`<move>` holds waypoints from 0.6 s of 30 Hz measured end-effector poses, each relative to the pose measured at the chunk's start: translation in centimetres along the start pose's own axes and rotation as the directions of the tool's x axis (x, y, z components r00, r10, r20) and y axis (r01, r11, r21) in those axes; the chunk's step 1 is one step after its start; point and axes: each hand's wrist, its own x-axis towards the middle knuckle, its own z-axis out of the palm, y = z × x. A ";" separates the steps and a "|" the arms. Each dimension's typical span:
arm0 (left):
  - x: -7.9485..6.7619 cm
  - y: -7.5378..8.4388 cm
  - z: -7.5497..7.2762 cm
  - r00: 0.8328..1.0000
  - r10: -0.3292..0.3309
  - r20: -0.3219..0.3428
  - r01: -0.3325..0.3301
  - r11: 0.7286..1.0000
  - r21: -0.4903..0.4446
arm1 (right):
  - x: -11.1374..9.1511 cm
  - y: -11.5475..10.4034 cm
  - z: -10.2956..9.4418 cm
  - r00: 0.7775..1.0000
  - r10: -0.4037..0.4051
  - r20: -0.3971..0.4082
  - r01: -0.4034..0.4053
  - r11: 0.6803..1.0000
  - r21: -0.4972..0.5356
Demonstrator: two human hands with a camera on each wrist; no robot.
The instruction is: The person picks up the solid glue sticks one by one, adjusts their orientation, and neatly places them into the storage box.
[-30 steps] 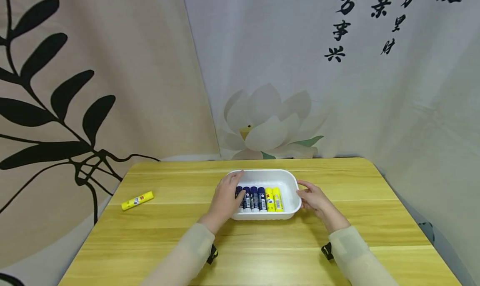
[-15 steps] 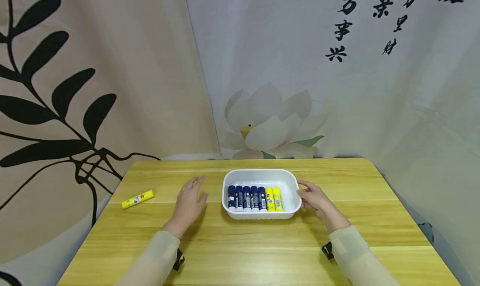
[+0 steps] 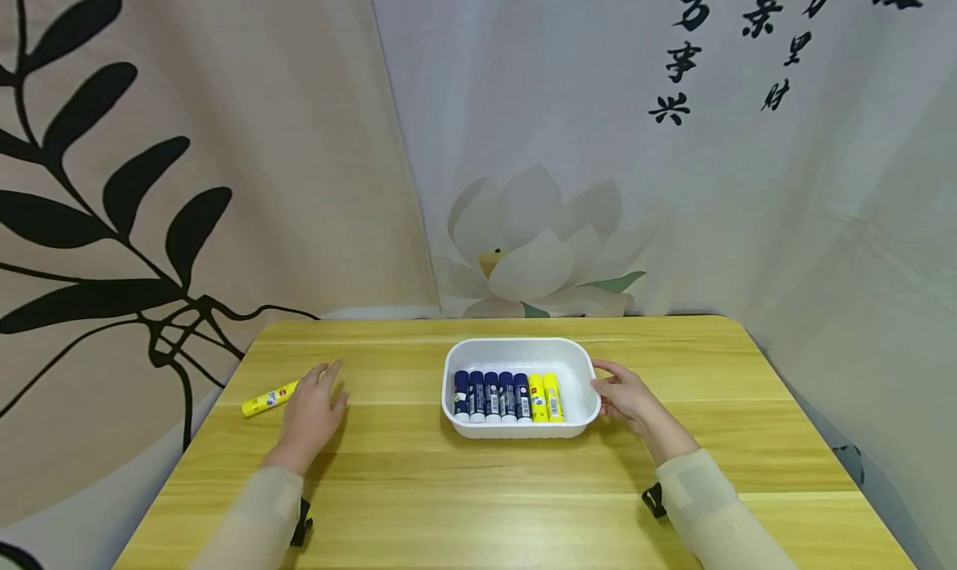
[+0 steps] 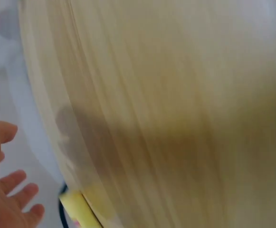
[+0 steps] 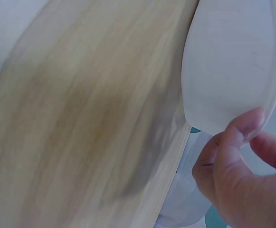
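A yellow glue stick lies on the left part of the table. My left hand is just to its right, fingers extended and holding nothing; in the head view it covers the stick's near end. The left wrist view shows a bit of the same glue stick at the bottom, below the spread fingers. My right hand pinches the right rim of a white plastic tray, thumb and fingers on its edge. Inside the tray, several dark blue glue sticks and two yellow glue sticks lie in a row.
The wooden table has its left edge close beyond the lone glue stick. Behind it hangs a curtain printed with leaves, a flower and characters. Each wrist carries a small black camera strap.
My left hand has left the tray's left side and moved left across the table to the lone yellow glue stick. The right hand and tray have stayed in place.
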 end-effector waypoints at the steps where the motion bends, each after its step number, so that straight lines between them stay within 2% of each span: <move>1: 0.1 -0.5 -0.3 1.000 -0.007 0.003 0.007 1.000 0.013 | 0.0 0.0 0.0 1.000 0.000 0.000 0.000 1.000 0.000; 5: 0.2 -2.1 -1.2 0.999 -0.031 0.015 0.030 0.998 0.057 | 0.0 0.0 0.0 1.000 -0.004 -0.003 0.004 1.000 -0.001; 9: 0.4 -3.5 -1.8 0.995 -0.078 0.066 0.073 0.994 0.083 | 0.0 0.0 0.0 1.000 0.002 -0.007 -0.002 1.000 -0.006; 14: 0.0 -5.3 -2.5 0.971 -0.180 0.156 0.162 0.979 0.126 | 0.0 -0.1 0.1 1.000 0.005 -0.005 -0.005 1.000 -0.006; 18: -0.4 -6.2 -2.8 0.959 -0.195 0.203 0.158 0.970 0.185 | -0.1 -0.1 0.1 1.000 0.002 -0.007 -0.002 1.000 -0.005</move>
